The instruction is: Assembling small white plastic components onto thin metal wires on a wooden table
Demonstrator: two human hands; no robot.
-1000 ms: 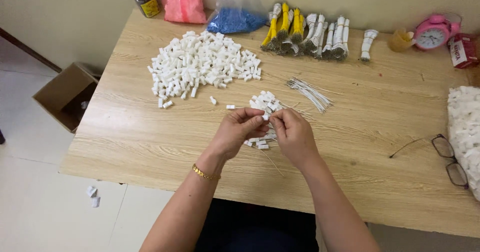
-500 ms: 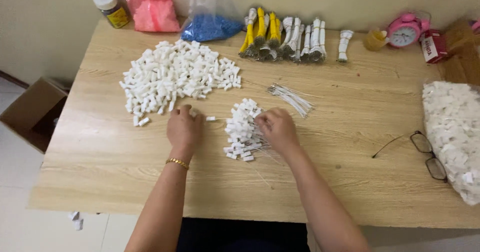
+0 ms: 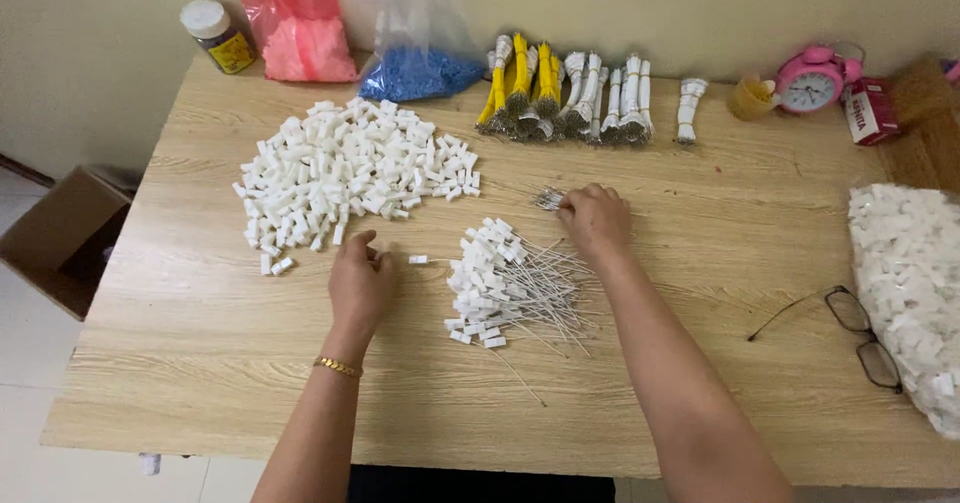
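My left hand rests on the wooden table, fingers curled, beside a single white plastic piece and just below a large heap of white pieces. My right hand lies over a small bundle of thin wires, fingers closing on them. Between my hands sits a pile of white pieces with wire tails.
Along the back edge stand bundles of yellow and white wires, a bag of blue bits, a pink bag, a jar and a pink alarm clock. Glasses and a white heap lie right. A cardboard box sits on the floor.
My hands came apart from in front of me. The left went to the loose white pieces, the right reached out to the wire bundle. The camera view shifted left.
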